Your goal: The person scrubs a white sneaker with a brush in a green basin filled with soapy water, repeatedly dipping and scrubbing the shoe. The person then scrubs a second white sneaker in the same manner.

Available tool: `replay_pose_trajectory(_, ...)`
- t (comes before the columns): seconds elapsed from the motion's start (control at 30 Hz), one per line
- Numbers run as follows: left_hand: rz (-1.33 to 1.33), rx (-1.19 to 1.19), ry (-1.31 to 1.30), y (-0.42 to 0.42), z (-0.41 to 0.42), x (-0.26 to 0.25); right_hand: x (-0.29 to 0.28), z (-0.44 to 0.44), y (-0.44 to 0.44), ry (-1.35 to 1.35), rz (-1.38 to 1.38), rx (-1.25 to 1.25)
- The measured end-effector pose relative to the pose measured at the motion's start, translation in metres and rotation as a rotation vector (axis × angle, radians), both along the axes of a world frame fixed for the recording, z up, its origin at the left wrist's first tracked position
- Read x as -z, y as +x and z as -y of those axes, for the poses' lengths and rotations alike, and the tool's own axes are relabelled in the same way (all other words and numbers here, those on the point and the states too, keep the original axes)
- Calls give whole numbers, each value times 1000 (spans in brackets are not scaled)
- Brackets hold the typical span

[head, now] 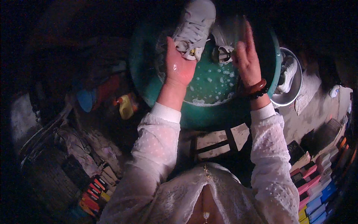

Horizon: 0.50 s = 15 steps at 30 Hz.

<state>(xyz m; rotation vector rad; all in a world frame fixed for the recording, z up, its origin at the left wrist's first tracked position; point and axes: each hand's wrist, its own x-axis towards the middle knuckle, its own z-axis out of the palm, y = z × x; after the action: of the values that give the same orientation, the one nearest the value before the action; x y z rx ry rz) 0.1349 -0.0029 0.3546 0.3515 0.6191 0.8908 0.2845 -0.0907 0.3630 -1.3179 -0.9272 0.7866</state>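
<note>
My left hand (180,67) holds a white lace-up sneaker (194,30) by its heel end, sole down, over a large green basin (218,117). Soapy water (212,81) with foam patches lies in the basin. A second light-coloured shoe (223,51) is in the basin, to the right of the held one. Beside it is my right hand (247,61), blurred, fingers extended, with nothing clearly in it. A reddish-brown bangle and a dark beaded bracelet are on that wrist.
A metal bowl (299,86) holding another white shoe (289,72) stands against the basin's right side. At the left are a yellow bottle (126,107) and a blue object (85,100). Colourful stacked items (314,201) line the lower right. The surroundings are dark.
</note>
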Motion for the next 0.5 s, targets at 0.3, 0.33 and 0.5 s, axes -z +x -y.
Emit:
replay_pose_trajectory(0.3,-181,29,-137,4,27,0,17,12,-46,-328,884,-53)
replay_pose_trajectory(0.33,-177,81,-122,6,30,3,22,7,-32,-382,871,34)
replay_pose_trajectory(0.5,-118,157,-189,13,30,6,25,6,-23,-275,559,82)
